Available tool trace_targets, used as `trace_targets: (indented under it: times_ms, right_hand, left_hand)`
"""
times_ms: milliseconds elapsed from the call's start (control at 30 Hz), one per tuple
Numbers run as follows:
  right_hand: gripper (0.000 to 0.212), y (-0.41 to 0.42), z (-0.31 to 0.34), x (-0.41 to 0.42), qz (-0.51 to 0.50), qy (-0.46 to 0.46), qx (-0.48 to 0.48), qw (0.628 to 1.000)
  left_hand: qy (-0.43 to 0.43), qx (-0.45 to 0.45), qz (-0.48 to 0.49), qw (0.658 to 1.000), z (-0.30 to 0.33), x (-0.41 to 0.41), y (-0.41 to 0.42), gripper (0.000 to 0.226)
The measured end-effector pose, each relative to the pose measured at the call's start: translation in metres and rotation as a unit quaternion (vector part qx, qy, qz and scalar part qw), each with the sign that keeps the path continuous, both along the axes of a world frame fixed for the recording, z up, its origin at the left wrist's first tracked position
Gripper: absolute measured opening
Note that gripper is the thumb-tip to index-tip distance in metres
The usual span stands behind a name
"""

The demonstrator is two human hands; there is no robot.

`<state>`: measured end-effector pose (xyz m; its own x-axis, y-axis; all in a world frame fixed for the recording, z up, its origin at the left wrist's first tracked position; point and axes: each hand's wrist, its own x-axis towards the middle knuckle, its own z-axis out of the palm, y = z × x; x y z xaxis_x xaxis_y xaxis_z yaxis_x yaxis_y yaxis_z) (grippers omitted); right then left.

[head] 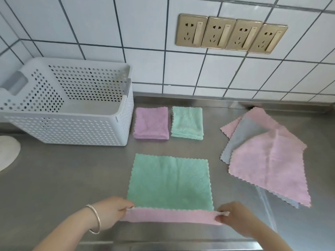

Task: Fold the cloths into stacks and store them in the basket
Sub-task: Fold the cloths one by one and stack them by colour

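Soft plush cloths on brushed steel, with matt plastic and glazed tile around them.

The green cloth [169,180] and its pink underside look fluffy, with pinked edges, as do the folded purple stack [151,124] and the pink cloths [268,160] at right. The counter [72,178] is dull-sheened steel (faintly streaked). The basket [72,124] is matt perforated plastic, the wall tiles [126,24] glossy, the sockets [230,33] satin gold, and the bangle [96,220] shiny metal.

A stainless steel counter [72,178] carries everything. At its back left stands a white perforated basket [76,127]. Just beside it lie a folded purple stack [151,123] and a folded green stack [187,122], side by side. Nearer the front lies a green cloth [169,180], spread flat, its near edge turned up pink. To the right, loose pink and grey cloths [268,154] overlap. A white round object [7,153] shows at the left edge.
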<state>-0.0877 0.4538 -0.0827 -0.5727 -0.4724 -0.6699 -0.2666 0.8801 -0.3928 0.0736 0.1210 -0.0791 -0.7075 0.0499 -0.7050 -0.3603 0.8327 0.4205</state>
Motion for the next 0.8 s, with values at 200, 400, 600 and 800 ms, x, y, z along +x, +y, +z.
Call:
trace_targets:
  times_ms: [200,400,600,800]
  right_hand:
    - [0.022,-0.008,-0.012,-0.005,-0.052,-0.017,-0.023,0.998]
    - [0.009,-0.041,-0.036,-0.029,-0.191,0.008,-0.085,0.978]
    - [0.020,-0.064,-0.051,-0.045,-0.236,0.060,-0.059,0.968]
    - [0.023,-0.071,-0.060,-0.050,-0.249,0.104,-0.030,0.963]
  left_hand:
    - [0.000,0.030,0.083,0.996,-0.015,-0.014,-0.009,0.029]
    - [0.102,0.041,0.279,0.954,-0.036,-0.046,-0.020,0.022]
    - [0.136,-0.080,0.301,0.940,-0.059,-0.073,-0.022,0.024]
    - [0.137,-0.139,0.300,0.934,-0.071,-0.088,-0.025,0.027]
